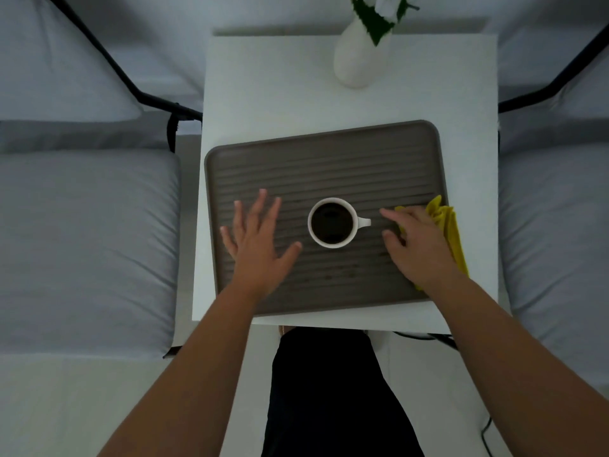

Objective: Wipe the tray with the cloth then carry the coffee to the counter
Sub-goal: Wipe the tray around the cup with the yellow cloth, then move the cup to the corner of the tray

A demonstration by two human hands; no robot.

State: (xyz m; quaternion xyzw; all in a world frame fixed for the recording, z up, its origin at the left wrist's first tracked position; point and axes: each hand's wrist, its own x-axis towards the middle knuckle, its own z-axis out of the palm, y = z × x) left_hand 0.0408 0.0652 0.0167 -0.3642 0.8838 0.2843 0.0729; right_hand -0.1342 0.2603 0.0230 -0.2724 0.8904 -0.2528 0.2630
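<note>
Hands over tray, coffee cup centred, cloth at right edge.

Head view: the brown ribbed tray (329, 159) lies on a white table (263, 94), turned slightly against the table's edges. The white coffee cup (333, 222), filled with dark coffee, stands near the tray's middle, handle pointing right. The left hand (257, 245) is spread flat with fingers apart over the tray's left part, holding nothing; contact with the surface cannot be confirmed. The right hand (418, 245) rests palm down on the yellow cloth (448, 225), fingers loosely extended toward the cup handle; the cloth lies across the tray's right rim. A white vase (359, 61) with greenery stands at the table's far side, well apart from the tray. Grey cushioned seats (85, 225) flank the table.
</note>
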